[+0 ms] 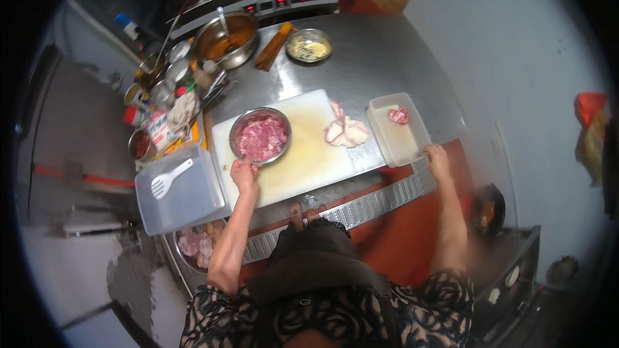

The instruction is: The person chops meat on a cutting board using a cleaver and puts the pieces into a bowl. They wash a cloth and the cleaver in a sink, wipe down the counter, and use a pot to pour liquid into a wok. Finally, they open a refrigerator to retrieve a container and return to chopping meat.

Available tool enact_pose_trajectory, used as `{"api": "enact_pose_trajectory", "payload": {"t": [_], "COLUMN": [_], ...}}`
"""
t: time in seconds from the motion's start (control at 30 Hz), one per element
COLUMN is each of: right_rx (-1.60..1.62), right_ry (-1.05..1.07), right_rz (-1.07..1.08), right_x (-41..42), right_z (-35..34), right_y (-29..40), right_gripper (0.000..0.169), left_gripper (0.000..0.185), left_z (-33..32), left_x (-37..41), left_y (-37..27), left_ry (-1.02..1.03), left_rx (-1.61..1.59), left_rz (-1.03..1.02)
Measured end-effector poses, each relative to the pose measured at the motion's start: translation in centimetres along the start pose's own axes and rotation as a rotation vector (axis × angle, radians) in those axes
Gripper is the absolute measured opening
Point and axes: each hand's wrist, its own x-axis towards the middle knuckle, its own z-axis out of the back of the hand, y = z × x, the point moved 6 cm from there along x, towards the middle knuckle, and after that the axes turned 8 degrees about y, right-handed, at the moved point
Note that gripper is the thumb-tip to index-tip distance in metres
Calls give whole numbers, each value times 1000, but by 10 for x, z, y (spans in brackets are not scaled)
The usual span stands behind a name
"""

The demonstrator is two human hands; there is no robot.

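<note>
My left hand grips the near rim of a round steel bowl, which is on or just above the left part of a white cutting board. Cut raw meat fills most of that bowl. Off to the right, my right hand holds the near right corner of a translucent plastic tub. One small lump of raw meat lies inside the tub. Pale pieces of skin or fat rest at the board's right edge, partly on the steel table.
Left of the board, a plastic lid carries a white slotted turner. Jars and packets crowd the table's left side. Toward the back stand a pot of brown sauce, a bundle of brown sticks and a bowl of chopped food.
</note>
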Motion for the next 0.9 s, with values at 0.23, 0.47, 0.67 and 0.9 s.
{"api": "enact_pose_trajectory", "payload": {"t": [0.23, 0.47, 0.67, 0.9], "right_rx": [249, 411, 255, 71], "right_ry": [-47, 156, 203, 255], "right_rz": [-314, -782, -988, -868], "right_x": [-4, 44, 84, 95], "right_z": [34, -28, -57, -53], "right_y": [69, 59, 64, 49], "right_gripper": [35, 43, 45, 44], "left_gripper": [22, 23, 13, 18], "left_z": [-26, -20, -32, -118], "left_x": [5, -9, -65, -144], "left_y": [-7, 14, 13, 47], "left_ry": [-11, 39, 69, 505], "left_rx": [-61, -75, -143, 273], "left_rz": [71, 113, 281, 533]}}
